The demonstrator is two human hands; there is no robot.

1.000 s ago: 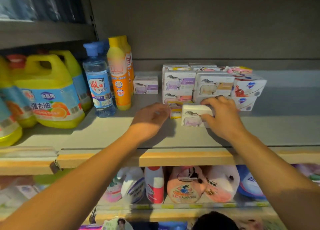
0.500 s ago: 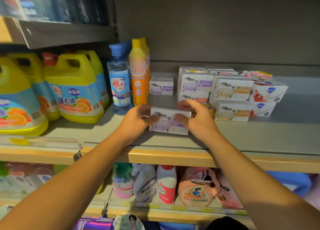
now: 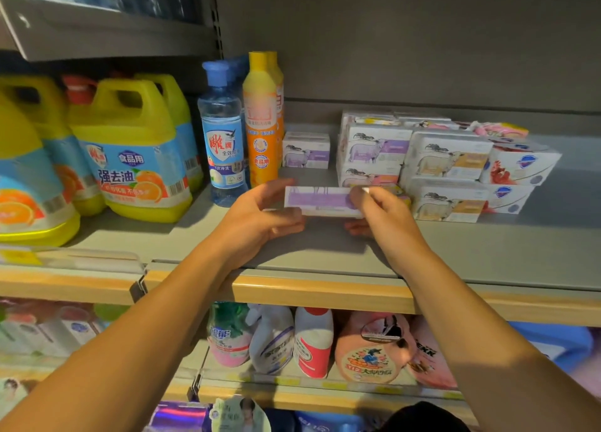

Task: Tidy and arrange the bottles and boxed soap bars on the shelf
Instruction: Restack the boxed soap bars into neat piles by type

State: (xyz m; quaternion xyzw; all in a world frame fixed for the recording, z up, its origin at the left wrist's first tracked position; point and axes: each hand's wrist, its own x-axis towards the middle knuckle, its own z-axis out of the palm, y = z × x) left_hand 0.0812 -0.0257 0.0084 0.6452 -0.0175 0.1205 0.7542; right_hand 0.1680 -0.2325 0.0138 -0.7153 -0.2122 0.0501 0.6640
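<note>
1. Purple and white, the soap box [image 3: 320,201] is lifted clear of the grey shelf [image 3: 471,252], held level between both hands in front of the stacked boxes.
2. The left hand [image 3: 260,217] has its grip closed on the box's left end: thumb along the top edge, fingers curled underneath.
3. The right hand [image 3: 382,217] pinches the right end, thumb and forefinger clamped over the upper corner, the other fingers tucked below the box.
4. Just behind the right hand stands the stack of soap boxes [image 3: 413,158], two layers high, sheep printed on the fronts; at its right end sit red-and-white boxes [image 3: 520,165] with a blue shield mark.
5. A single sheep box [image 3: 305,150] stands apart from the stack, right beside the orange bottle [image 3: 261,122].
6. The clear bottle with a blue cap [image 3: 222,139] stands touching the orange one's left side, near the left hand.
7. Further left are the yellow jugs [image 3: 130,152] with orange-fruit labels, close together in a row.
8. The shelf below holds pink and white bottles [image 3: 312,340].
</note>
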